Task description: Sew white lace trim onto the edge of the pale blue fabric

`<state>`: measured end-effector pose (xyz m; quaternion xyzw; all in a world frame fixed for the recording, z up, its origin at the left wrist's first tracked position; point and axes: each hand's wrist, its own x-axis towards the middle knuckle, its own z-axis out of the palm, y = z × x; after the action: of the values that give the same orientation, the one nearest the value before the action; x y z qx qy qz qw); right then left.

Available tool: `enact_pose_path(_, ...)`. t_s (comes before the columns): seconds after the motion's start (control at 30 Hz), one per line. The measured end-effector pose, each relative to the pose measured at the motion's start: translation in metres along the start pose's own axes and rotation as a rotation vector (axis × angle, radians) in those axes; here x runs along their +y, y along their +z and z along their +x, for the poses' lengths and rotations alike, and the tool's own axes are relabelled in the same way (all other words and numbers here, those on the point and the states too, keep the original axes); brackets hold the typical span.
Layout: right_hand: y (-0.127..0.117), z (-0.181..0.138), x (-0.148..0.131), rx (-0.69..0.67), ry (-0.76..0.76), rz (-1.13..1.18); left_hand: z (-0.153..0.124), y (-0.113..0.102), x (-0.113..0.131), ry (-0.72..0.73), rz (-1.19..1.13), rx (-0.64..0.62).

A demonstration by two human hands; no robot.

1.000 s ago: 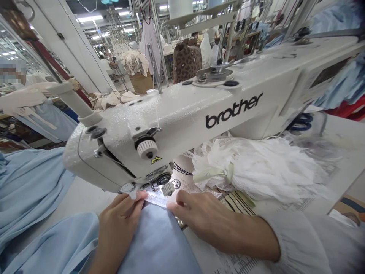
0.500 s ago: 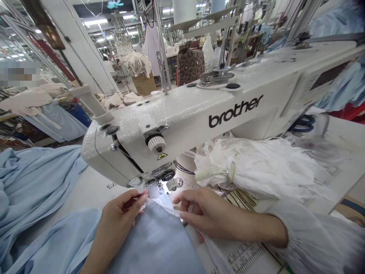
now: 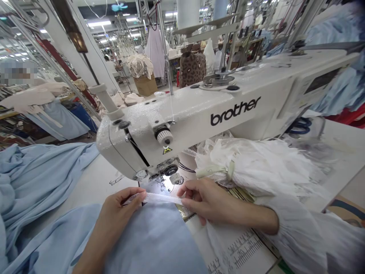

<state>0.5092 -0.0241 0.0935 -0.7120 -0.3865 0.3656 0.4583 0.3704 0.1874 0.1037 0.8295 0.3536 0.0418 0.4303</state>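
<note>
Between my two hands a strip of white lace trim [image 3: 162,198] is stretched across the top of a light blue fabric piece [image 3: 154,236]. My left hand [image 3: 125,205] pinches the strip's left end between thumb and fingers. At the other side my right hand [image 3: 203,198] grips the trim with thumb and forefinger, and a loose length hangs below it. Both hands are just in front of the needle area of a white sewing machine [image 3: 176,121], where a lamp lights the blue cloth. The presser foot is partly hard to make out.
Tied bundles of white lace [image 3: 256,158] lie under the machine arm on the right. Blue fabric [image 3: 42,182] is heaped on the left of the table. Blue-handled scissors [image 3: 300,125] rest behind the lace. A printed ruler scale [image 3: 248,251] marks the front right.
The lace strip went from slack and slanting to nearly straight and level. My right hand moved slightly up, and my left hand shifted slightly lower. The camera view shifted a little.
</note>
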Motion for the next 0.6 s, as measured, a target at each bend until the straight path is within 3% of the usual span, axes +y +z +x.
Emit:
enact_pose_path(0.27, -0.002, -0.004, -0.01, -0.084, 0.049, 0.066, -0.003, -0.001, 0.007, 0.015, 0.03, 0.038)
enact_pose_path(0.4, -0.003, -0.014, -0.014, -0.368, 0.142, 0.259, -0.004, -0.001, 0.005, 0.035, -0.03, -0.131)
enact_pose_path(0.47, -0.004, -0.018, -0.014, -0.451, 0.079, 0.212, -0.004, 0.005, 0.004, 0.081, 0.061, -0.19)
enact_pose_path(0.53, -0.003, -0.019, -0.012, -0.381, -0.065, 0.036, -0.005, 0.013, 0.003, 0.209, 0.217, -0.148)
enact_pose_path(0.6, -0.002, -0.017, -0.008, -0.225, -0.22, -0.172, -0.005, 0.022, 0.0, 0.382, 0.34, -0.023)
